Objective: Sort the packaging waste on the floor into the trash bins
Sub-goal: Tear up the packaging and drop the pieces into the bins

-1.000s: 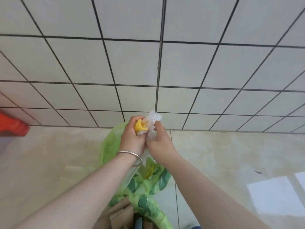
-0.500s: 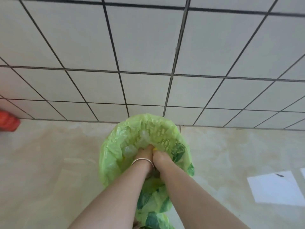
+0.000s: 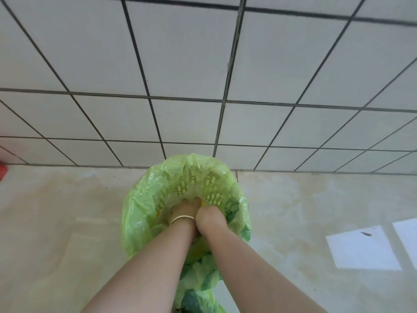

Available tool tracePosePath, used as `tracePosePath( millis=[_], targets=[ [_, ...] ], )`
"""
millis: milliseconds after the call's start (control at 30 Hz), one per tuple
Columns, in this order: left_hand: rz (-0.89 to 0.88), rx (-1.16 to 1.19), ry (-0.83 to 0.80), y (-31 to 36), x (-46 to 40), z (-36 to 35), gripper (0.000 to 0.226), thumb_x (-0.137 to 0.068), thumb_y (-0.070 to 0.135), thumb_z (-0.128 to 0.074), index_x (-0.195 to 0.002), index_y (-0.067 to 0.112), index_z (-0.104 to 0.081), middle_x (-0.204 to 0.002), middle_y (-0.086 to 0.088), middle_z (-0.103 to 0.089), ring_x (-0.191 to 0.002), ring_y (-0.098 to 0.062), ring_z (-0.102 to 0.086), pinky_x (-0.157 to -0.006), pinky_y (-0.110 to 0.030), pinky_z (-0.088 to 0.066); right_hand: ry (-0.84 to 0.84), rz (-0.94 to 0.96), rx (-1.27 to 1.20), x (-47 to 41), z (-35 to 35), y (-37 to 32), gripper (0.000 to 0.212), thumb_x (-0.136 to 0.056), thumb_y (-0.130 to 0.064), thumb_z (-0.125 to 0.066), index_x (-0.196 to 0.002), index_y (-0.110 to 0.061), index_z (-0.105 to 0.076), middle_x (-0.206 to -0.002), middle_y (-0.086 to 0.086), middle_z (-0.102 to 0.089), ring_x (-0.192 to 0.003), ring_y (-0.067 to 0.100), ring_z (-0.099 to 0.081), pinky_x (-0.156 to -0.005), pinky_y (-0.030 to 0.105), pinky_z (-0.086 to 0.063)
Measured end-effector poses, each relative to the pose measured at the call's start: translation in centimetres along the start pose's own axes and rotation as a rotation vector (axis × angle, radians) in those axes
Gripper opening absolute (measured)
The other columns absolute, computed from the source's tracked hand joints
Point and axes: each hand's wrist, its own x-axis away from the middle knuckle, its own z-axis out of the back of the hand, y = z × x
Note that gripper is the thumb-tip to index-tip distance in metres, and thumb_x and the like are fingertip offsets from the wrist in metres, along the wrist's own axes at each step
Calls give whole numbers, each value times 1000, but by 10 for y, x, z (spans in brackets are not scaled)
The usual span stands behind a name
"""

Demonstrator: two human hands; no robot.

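Head view, looking down at the base of a wall. Floor [image 3: 67,222]: glossy beige stone-look tile, with a bright patch of light [image 3: 363,247] at lower right. Wall [image 3: 180,64]: white square tiles with dark grout, filling the upper half of the frame. A red object [image 3: 2,171] shows at the far left edge; too little is visible to identify it.

Bin [image 3: 187,184]: lattice-sided, lined with a light green plastic bag [image 3: 137,199], standing at centre frame against the wall base.

Left hand [image 3: 184,211] and right hand [image 3: 211,216] are both down inside the bin, pressed side by side. A metal bangle [image 3: 181,219] sits on the left wrist. A sliver of yellow [image 3: 203,202] shows between the hands, possibly the packaging waste. Cannot tell whether either hand grips anything.
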Motion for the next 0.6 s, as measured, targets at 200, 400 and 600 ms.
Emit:
tracePosePath(
  millis=[200, 400, 600],
  targets=[
    [66, 21, 209, 0, 55, 18, 62, -91, 26, -40, -147, 13, -18, -145, -12, -36, -129, -32, -44, -106, -43, -39, 39, 101, -109, 51, 37, 3, 45, -94, -13, -36, -139, -13, -41, -138, 11, -50, -124, 27, -51, -96, 25, -42],
    [-9, -104, 374, 24, 131, 56, 46, -88, 40, -45, -130, 22, -47, -138, -3, -42, -123, -26, -48, -91, -37, -47, 65, 173, -239, 106, 85, 13, 36, -87, -19, -43, -120, -16, -58, -110, 7, -62, -93, 24, -59, -84, 32, -50],
    [-241, -161, 485, 93, 215, 64, 35, -88, 33, -41, -119, 25, -56, -124, -2, -61, -112, -24, -60, -84, -30, -48, 231, 216, -402, 176, 132, 53, 26, -87, -30, -48, -110, -22, -58, -113, 8, -64, -98, 26, -63, -79, 34, -49]
  ],
)
